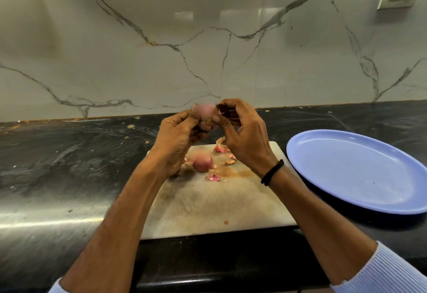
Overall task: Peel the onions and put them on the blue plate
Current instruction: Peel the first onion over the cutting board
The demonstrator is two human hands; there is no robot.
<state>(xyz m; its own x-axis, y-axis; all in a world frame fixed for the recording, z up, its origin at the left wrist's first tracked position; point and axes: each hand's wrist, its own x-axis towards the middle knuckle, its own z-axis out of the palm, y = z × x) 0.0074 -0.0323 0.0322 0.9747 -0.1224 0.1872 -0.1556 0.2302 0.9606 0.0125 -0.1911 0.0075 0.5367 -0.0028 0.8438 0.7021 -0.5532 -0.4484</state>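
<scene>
Left hand [178, 140] gripped the onion [204, 113], fingers curled round it, holding it up above the far edge of the cutting board [219, 205], with the root end turned toward the camera. Right hand [242, 140] came in at the onion's right side, fingers bent, pinching a thin strip of skin [227, 113]. A black band [272, 172] circled that wrist. Down on the board, a second onion [202, 163] sat in the far half, just beside the left wrist, with pink peel scraps [213, 177] scattered around it. The blue plate [360, 172] lay right of the board on the dark countertop [69, 165], the marble wall [208, 50] behind.
</scene>
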